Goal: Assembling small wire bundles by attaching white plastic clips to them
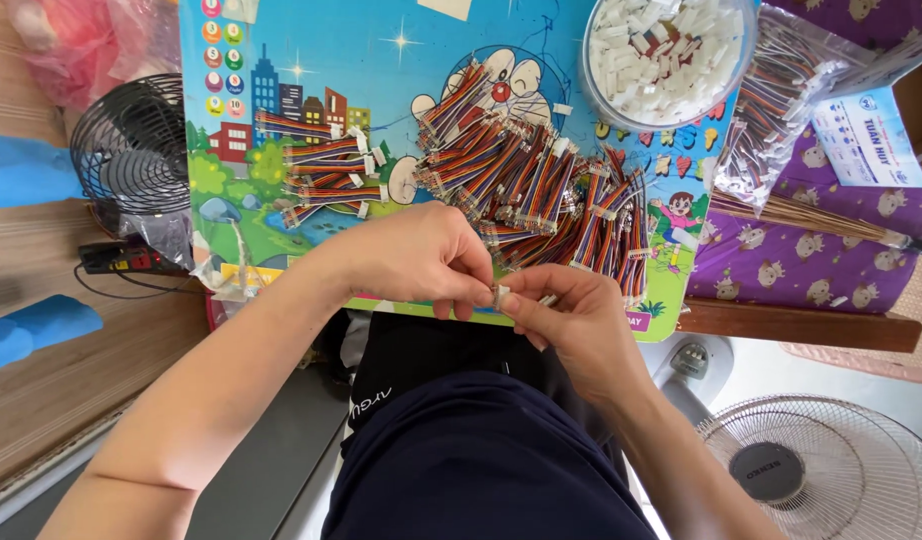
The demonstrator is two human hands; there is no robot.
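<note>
A small white connector (501,296) sits pinched between the fingertips of the left hand (426,258) and right hand (566,315), at the near edge of the cartoon-printed table (281,60). Just beyond lies a heap of rainbow wire harnesses (541,195). A round clear tub (669,55) holds white connector housings; a plastic bag (776,100) beside it holds more harnesses.

Left hand (421,262) and right hand (571,315) pinching a small white connector (502,296) at the surface's (401,90) near edge, heap of multicoloured wire harnesses (541,190) just beyond
</note>
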